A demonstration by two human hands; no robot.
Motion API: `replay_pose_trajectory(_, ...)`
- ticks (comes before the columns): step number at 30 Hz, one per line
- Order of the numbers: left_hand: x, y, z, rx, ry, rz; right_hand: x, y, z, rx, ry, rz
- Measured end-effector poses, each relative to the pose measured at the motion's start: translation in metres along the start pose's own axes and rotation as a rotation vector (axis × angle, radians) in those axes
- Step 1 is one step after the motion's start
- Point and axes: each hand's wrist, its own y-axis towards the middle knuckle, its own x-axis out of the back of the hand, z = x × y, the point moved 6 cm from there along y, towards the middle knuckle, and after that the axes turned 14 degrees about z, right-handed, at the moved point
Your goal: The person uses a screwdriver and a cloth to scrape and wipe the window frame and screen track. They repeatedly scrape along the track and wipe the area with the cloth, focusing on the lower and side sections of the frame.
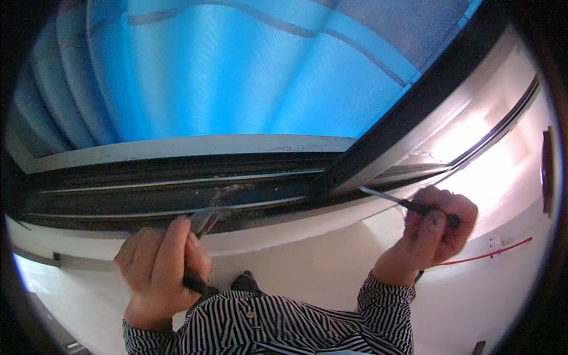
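Note:
My left hand (162, 270) grips the dark handle of a tool (194, 282). Its far end is blurred and lies at the near edge of the dark window track (155, 195), so its kind cannot be told. My right hand (432, 226) is closed on the dark handle of a screwdriver-like tool (381, 195) with a thin metal shaft. The shaft points left, its tip at the foot of the dark, slanting window frame upright (399, 106). Pale debris (230, 188) lies in the track near the left tool.
Beyond the track run a pale outer ledge (199, 145) and blue sheeting (230, 80). A light sill (266, 230) borders the near side, with a wall below it. A red strip (492, 254) crosses the pale surface at right. A dark shoe (244, 282) shows below.

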Motion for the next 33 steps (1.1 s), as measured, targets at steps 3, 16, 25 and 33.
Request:
replay_pose_trajectory(3, 0.006, -0.003, -0.001, -0.021, 0.11, 0.011, 0.013, -0.004, 0.006, 0.139, -0.052, -0.121)
replay_pose_trajectory(16, -0.018, -0.084, -0.058, 0.224, 0.181, 0.085, 0.012, -0.044, 0.027, 0.746, -0.486, -0.005)
replay_pose_trajectory(25, -0.044, -0.105, -0.075, 0.132, 0.111, 0.011, -0.024, -0.04, 0.014, 0.976, -0.635, 0.424)
replay_pose_trajectory(33, -0.048, -0.106, -0.088, 0.194, 0.126, 0.098, -0.026, -0.042, 0.005, 1.0, -0.797, 0.435)
